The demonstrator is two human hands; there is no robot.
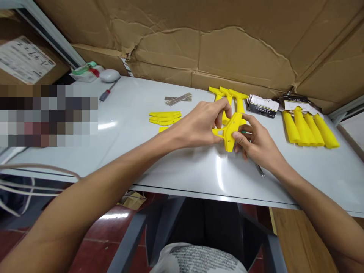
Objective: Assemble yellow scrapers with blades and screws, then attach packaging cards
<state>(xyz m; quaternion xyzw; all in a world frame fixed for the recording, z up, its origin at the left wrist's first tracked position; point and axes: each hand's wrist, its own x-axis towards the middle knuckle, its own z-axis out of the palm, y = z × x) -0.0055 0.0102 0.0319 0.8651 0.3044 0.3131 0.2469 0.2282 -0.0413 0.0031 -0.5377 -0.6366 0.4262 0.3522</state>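
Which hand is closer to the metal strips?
Left. The left hand, holding the yellow piece, is in front and to the right of the metal strips; the right hand, on the same piece, is farther right.

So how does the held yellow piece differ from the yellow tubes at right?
The yellow piece is held by the left hand and right hand, while the yellow tubes lie on the table. The piece has a broad, angular head; the tubes are rounded and tapered. Both are yellow.

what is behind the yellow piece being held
Three yellow T-shaped parts lie on the table behind the held yellow piece. Their near ends are partly covered by that piece and the left grip.
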